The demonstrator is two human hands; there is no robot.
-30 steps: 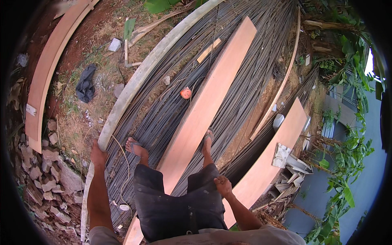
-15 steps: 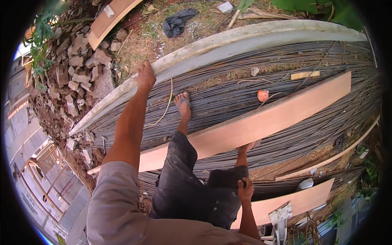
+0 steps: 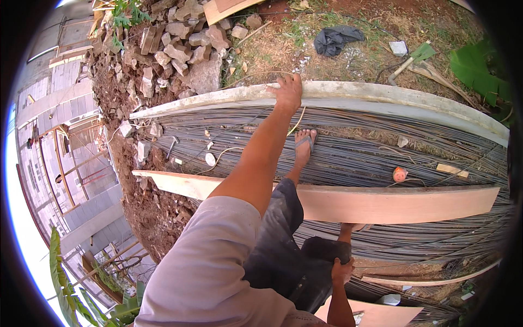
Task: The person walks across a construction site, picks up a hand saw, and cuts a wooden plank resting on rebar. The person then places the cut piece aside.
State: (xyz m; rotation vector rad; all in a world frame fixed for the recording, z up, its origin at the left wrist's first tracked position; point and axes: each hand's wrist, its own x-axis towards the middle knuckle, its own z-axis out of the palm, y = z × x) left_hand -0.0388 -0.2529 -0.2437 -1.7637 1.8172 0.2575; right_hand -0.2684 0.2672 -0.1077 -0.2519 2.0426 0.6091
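A long, pale, cement-stained board [image 3: 370,91] stands on its edge along the far side of a bed of thin steel bars [image 3: 348,174]. My left hand [image 3: 287,91] reaches across with its fingers curled over the board's top edge. Close to my dark trouser knee, my right hand [image 3: 342,270] is closed; what it holds, if anything, is hidden. A lighter wooden plank [image 3: 403,206] lies across the bars between my legs. My left foot [image 3: 305,147], in a sandal, rests on the bars between the two boards, while the plank partly hides my right foot.
Broken stone blocks [image 3: 180,52] are heaped at the far left. An orange round object [image 3: 400,174] and a small wood strip [image 3: 452,170] lie on the bars. A hammer [image 3: 173,146] is at their left end. Black plastic [image 3: 336,41] lies on the grass beyond.
The whole view has swung, so the boards and bars now sit farther right and lie more level. My left hand stays on the pale board's edge. My right hand remains by my knee.
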